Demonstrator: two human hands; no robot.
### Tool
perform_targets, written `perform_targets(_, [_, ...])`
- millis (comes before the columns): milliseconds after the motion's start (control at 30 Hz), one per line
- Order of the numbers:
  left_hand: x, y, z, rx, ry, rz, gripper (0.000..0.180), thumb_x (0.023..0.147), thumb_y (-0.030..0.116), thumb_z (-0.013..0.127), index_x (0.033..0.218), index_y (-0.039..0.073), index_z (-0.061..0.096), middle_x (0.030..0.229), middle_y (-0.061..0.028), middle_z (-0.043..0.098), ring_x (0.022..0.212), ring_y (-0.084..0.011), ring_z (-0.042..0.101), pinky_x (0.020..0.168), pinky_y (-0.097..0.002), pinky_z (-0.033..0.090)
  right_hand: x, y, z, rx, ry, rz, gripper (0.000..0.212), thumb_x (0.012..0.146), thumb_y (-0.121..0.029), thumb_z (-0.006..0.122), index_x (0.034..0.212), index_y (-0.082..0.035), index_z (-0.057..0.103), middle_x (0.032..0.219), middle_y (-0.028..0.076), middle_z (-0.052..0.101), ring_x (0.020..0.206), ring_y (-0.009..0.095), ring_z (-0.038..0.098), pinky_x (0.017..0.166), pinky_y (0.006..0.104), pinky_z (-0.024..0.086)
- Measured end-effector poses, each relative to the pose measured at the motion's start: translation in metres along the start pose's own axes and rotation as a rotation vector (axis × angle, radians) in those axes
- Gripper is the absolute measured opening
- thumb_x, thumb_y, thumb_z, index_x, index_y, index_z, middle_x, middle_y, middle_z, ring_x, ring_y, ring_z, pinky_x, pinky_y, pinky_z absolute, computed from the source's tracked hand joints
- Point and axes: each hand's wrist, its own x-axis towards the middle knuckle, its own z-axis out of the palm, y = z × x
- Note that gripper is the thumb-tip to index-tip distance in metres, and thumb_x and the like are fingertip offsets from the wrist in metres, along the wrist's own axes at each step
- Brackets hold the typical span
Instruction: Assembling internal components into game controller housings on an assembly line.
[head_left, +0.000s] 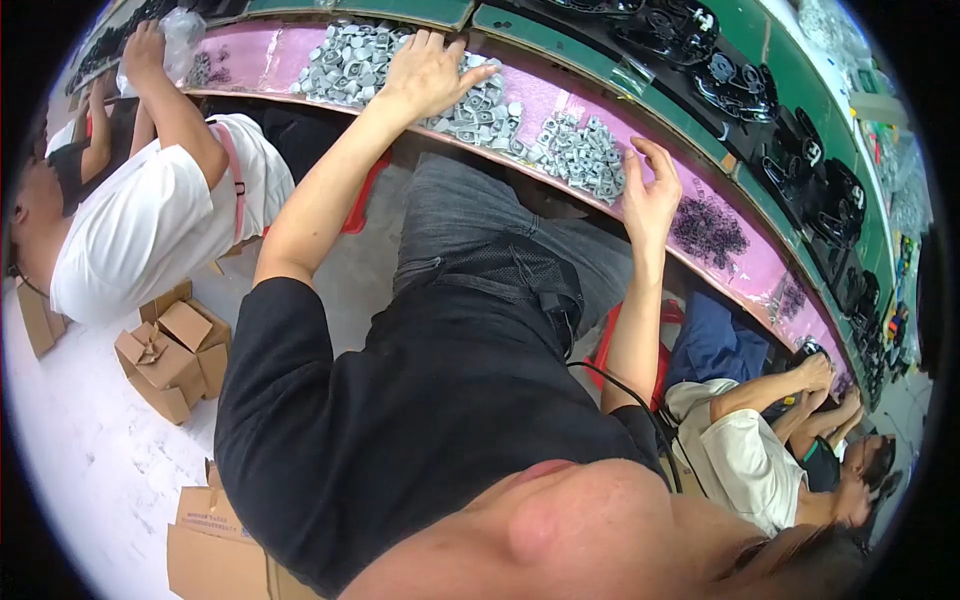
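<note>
The pile of small grey pieces (578, 155) lies on the pink surface (535, 85), between the person's 2 hands. To its left spread the larger grey pieces (342, 62); the left hand (428, 72) lies palm down over them, fingers forward and thumb splayed, its fingertips too hidden to tell whether they pinch anything. Just right of the small grey pile, the right hand (652, 190) is released: fingers loosely bent, thumb apart, nothing visible between them. Further right of that pile are the tiny black pieces (708, 232). The 3 kinds sit apart, probably so they don't mix and each stays within arm's reach.

Beyond the small grey pile, a raised green ledge (540, 38) stands between the pink surface and the black housings (735, 88). The left hand itself covers some larger pieces. Far left of the pile sits a co-worker in white (150, 225), far right another co-worker (745, 455); cardboard boxes (178, 350) lie on the floor behind and left of it.
</note>
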Motion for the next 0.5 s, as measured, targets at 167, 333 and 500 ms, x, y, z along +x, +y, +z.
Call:
perform_targets(167, [-0.013, -0.016, -0.003, -0.092, 0.146, 0.114, 0.066, 0.103, 0.06, 0.053, 0.134, 0.003, 0.065, 0.134, -0.0253, 0.059, 0.127, -0.04, 0.055, 0.111, -0.0504, 0.043, 0.007, 0.003, 0.012, -0.002, 0.019, 0.004, 0.02, 0.098, -0.011, 0.069, 0.113, 0.001, 0.074, 0.108, 0.013, 0.074, 0.099, 0.022, 0.071, 0.089, 0.0325, 0.054])
perform_targets(333, [-0.015, -0.031, 0.0, -0.004, 0.285, 0.108, 0.071, 0.101, 0.062, 0.054, 0.134, -0.001, 0.063, 0.132, -0.0256, 0.059, 0.126, -0.0414, 0.055, 0.112, -0.0507, 0.042, 0.009, 0.005, 0.005, -0.019, 0.03, 0.031, 0.02, 0.096, -0.011, 0.067, 0.111, 0.0, 0.073, 0.112, 0.018, 0.073, 0.106, 0.037, 0.071, 0.095, 0.0407, 0.053])
perform_targets(500, [0.021, -0.055, 0.012, -0.035, 0.099, -0.044, 0.09, 0.099, 0.076, 0.044, 0.116, -0.008, 0.072, 0.128, -0.0341, 0.064, 0.129, -0.0476, 0.055, 0.116, -0.053, 0.037, 0.009, 0.01, 0.005, -0.074, 0.026, 0.008, 0.022, 0.099, -0.015, 0.067, 0.114, 0.001, 0.074, 0.113, 0.016, 0.074, 0.106, 0.03, 0.071, 0.096, 0.0366, 0.052])
